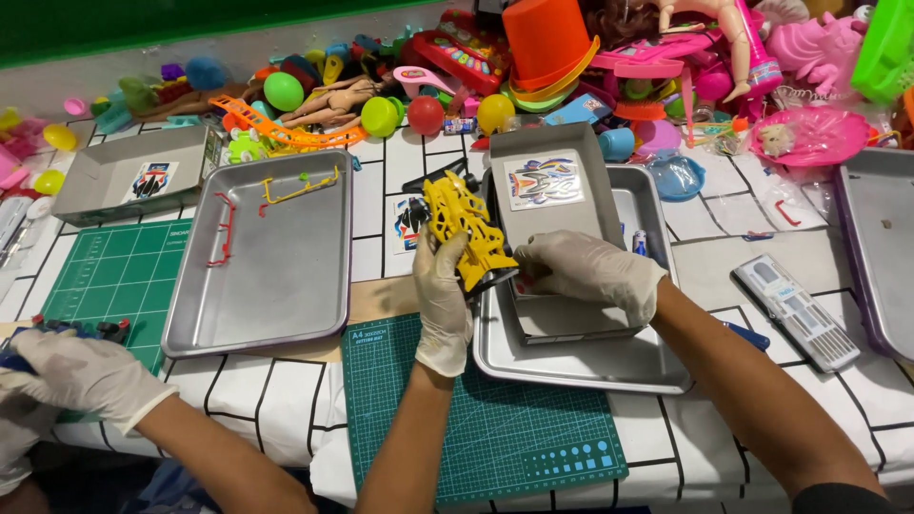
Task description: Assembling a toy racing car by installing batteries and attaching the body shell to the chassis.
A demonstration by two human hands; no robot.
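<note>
My left hand (441, 297), in a white glove, grips a yellow plastic toy figure (465, 227) from the left and holds it upright above the table. My right hand (592, 273), also gloved, has its fingers closed on the toy's dark lower end. It rests over a grey cardboard box (562, 205) with a colourful sticker. That box lies in a metal tray (590, 360). A second metal tray (276, 286) to the left holds thin red and yellow plastic pieces.
Another person's gloved hand (81, 373) holds a blue thing at the bottom left. Green cutting mats (495, 433) (114, 271) lie on the white gridded cloth. Toys and balls are piled along the back, with an orange bucket (543, 38). A third tray (881, 247) sits right.
</note>
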